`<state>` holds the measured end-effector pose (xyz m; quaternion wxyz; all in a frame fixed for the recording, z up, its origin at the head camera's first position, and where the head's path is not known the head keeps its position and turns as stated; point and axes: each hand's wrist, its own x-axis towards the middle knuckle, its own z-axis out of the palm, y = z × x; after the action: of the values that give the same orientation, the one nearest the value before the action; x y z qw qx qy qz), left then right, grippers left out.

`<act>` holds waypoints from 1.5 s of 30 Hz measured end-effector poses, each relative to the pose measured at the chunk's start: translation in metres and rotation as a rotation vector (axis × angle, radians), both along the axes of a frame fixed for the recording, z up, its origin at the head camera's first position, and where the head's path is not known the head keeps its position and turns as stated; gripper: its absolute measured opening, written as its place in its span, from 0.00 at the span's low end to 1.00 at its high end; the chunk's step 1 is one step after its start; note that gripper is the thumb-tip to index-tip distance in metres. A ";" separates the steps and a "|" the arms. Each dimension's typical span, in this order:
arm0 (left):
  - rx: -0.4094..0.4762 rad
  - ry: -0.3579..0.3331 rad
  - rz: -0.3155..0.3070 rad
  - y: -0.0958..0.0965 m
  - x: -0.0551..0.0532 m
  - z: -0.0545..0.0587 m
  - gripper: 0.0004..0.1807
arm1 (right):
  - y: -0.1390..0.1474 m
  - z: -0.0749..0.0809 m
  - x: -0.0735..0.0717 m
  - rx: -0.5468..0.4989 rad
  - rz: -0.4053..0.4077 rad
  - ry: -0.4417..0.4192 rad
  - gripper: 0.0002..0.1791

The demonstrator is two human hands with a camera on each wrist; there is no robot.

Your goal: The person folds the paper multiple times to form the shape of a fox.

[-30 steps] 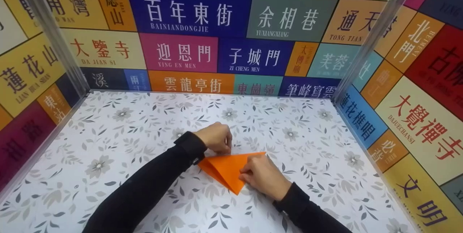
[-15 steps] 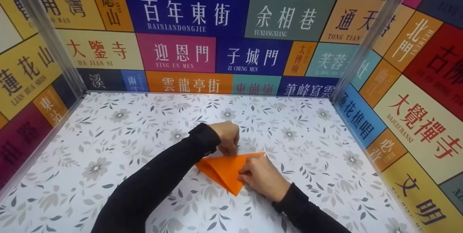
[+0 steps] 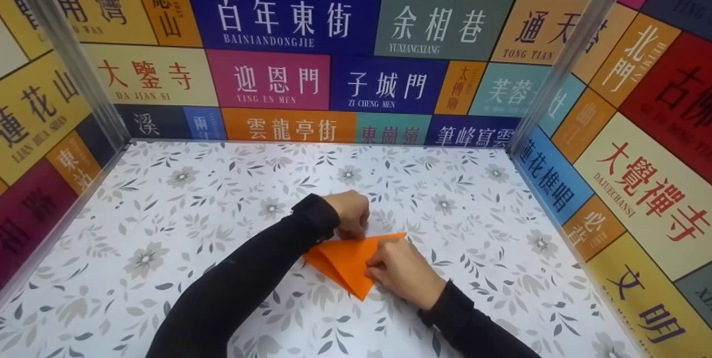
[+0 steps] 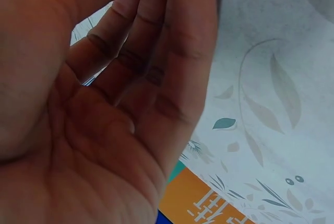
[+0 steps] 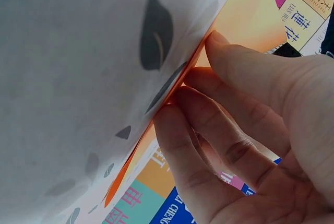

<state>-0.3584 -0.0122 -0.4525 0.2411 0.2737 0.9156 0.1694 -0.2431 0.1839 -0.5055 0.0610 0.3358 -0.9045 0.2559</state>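
A folded sheet of orange paper lies on the patterned tabletop, one corner pointing toward me and a flap slightly raised along its left side. My left hand bends over its far edge, fingertips at the paper. In the left wrist view the thumb and fingers of the left hand come together at the top, where their tips are cut off, so their contact is hidden. On the right part of the sheet, my right hand presses with its fingertips. The right wrist view shows its spread, gently bent fingers and thumb touching the paper.
The tabletop has a white leaf-and-flower print. A back wall and side walls of coloured panels with Chinese place names enclose it, joined by clear corner strips.
My left hand has slid right along the paper's far edge, mostly in the first half second. The right hand keeps its place on the paper, and the head view has shifted slightly.
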 end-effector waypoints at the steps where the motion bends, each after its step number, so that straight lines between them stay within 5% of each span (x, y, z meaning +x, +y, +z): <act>1: 0.004 -0.004 0.002 0.000 0.000 0.000 0.05 | 0.000 0.000 0.000 0.001 -0.001 -0.002 0.06; 17: 0.052 -0.071 0.047 -0.016 0.005 0.000 0.06 | -0.001 -0.001 0.002 0.036 -0.041 0.005 0.06; 29: 0.015 0.018 0.007 -0.020 0.005 -0.002 0.06 | -0.003 -0.001 0.001 0.023 -0.035 0.011 0.07; 45: 0.031 0.008 0.004 -0.030 0.006 -0.002 0.05 | -0.004 -0.002 0.001 0.041 -0.043 0.013 0.06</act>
<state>-0.3519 -0.0419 -0.4548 0.2330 0.2762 0.9143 0.1829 -0.2424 0.1804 -0.5073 0.0653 0.3192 -0.9161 0.2336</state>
